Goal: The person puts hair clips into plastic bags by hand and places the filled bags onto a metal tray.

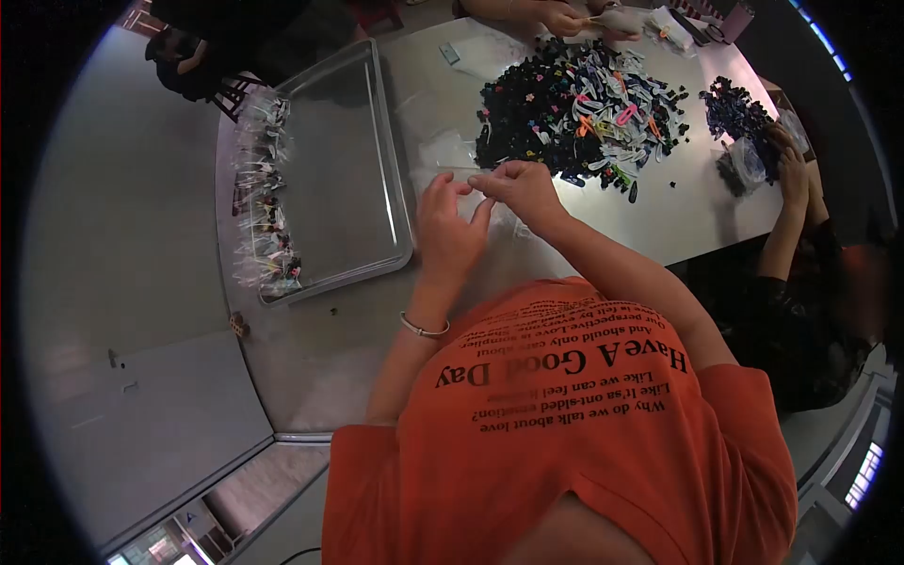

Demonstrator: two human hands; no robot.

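Note:
Over the table's near edge, my left hand (450,226) has its fingers curved and its thumb apart from them. My right hand (525,196) meets it, thumb and forefinger pinched together close to the left fingertips. What the pinch holds, if anything, is too small to make out. Just beyond my hands lie clear plastic bags (446,149). Past them is a large heap of hair clips (626,115), with pale and bright snap clips on the right and small black clips (513,113) on the left.
A shallow clear tray (384,141) lies to my left, with several filled plastic bags (268,212) along its far-left side. At right, a co-worker's hand (794,174) reaches to a smaller dark heap (734,108). Another person's hands (565,19) work beyond the big heap.

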